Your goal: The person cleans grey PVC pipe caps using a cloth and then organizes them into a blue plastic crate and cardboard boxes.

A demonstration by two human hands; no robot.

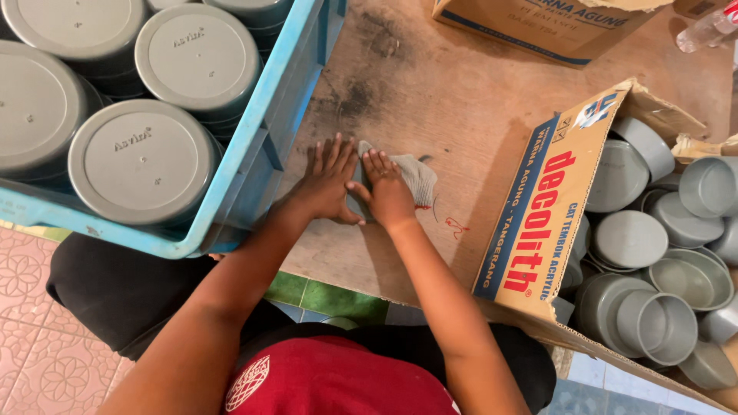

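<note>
A small grey cloth (416, 175) lies flat on the wooden board (438, 100). My left hand (325, 184) rests palm down on the board, fingers spread, its thumb side touching the cloth's left edge. My right hand (386, 192) presses down on the cloth with fingers together. Both hands sit side by side, thumbs meeting. Neither hand grips anything; they flatten the cloth against the wood.
A blue plastic crate (254, 146) of stacked grey round caps (142, 161) stands at the left. A torn cardboard box (530, 230) holding several grey caps (630, 238) lies at the right. Another cardboard box (538, 23) and a clear bottle (707, 29) sit at the back.
</note>
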